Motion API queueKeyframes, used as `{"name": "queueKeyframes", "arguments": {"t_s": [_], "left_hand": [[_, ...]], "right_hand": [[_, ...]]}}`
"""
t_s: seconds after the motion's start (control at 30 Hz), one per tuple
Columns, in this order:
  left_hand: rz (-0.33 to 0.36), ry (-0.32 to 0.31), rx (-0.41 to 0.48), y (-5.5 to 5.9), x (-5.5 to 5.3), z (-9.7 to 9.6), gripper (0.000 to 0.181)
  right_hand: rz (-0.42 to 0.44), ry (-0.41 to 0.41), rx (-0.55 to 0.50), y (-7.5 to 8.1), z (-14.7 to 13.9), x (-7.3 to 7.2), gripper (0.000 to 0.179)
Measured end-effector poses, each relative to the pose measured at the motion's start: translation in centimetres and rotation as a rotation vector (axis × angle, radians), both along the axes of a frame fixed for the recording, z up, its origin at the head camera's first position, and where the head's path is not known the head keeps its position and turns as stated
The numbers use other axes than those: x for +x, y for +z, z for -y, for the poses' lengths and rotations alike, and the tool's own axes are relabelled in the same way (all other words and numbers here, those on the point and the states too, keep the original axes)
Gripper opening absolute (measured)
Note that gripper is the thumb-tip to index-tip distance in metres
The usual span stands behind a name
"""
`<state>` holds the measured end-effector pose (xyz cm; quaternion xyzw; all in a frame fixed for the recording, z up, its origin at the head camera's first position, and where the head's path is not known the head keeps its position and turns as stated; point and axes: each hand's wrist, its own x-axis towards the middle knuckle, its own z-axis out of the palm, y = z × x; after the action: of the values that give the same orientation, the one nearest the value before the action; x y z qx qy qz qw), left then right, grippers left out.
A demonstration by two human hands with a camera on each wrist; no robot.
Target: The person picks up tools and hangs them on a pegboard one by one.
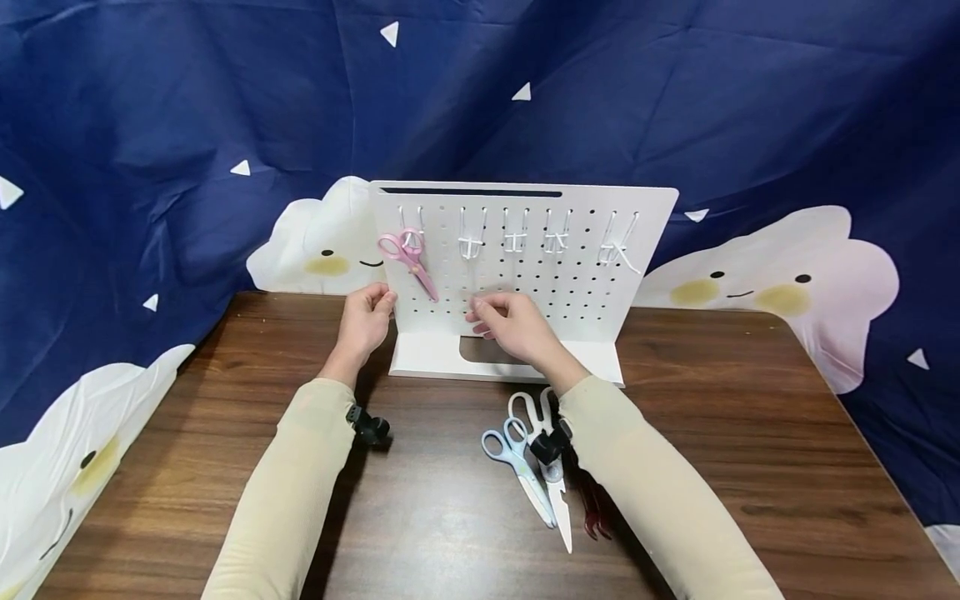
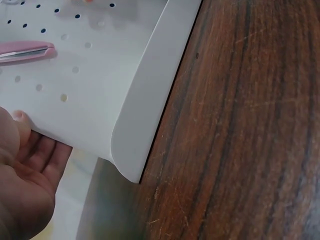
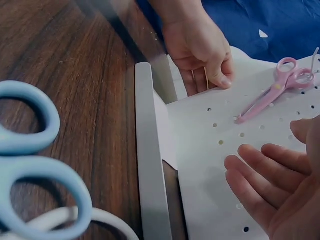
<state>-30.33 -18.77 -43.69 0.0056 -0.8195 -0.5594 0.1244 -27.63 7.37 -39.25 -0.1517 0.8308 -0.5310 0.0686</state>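
Observation:
A white pegboard stand (image 1: 525, 292) stands upright at the back of the table. My left hand (image 1: 366, 317) grips its left edge, the thumb on the front and the fingers behind, as the left wrist view shows. Pink scissors (image 1: 412, 260) hang by a handle loop from the leftmost hook, blades pointing down and right. In front of the board's lower middle is my right hand (image 1: 513, 323), its fingers loosely bent with nothing between them. The right wrist view shows those fingers (image 3: 270, 172) apart from the scissors.
Several white wire hooks (image 1: 514, 242) line the board's upper part. On the wooden table (image 1: 435, 500), near my right forearm, lie light-blue scissors (image 1: 517, 462), white-handled scissors (image 1: 557, 483) and a dark red tool (image 1: 595, 521), partly hidden by the sleeve. A blue curtain (image 1: 480, 100) hangs behind.

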Motion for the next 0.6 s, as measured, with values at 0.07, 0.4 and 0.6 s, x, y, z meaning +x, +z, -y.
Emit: {"name": "queueKeyframes", "arguments": {"t_s": [0.07, 0.4, 0.6], "left_hand": [[-0.001, -0.016, -0.007, 0.0, 0.0, 0.1, 0.025], [-0.016, -0.063, 0.024, 0.0, 0.1, 0.3, 0.027], [-0.016, -0.070, 0.035, 0.1, 0.1, 0.0, 0.032]], "right_hand": [[-0.005, 0.010, 0.007, 0.2, -0.3, 0.3, 0.039], [-0.017, 0.041, 0.046, 0.8, -1.9, 2.0, 0.040], [-0.030, 0.048, 0.036, 0.8, -2.7, 3.0, 0.035]]}}
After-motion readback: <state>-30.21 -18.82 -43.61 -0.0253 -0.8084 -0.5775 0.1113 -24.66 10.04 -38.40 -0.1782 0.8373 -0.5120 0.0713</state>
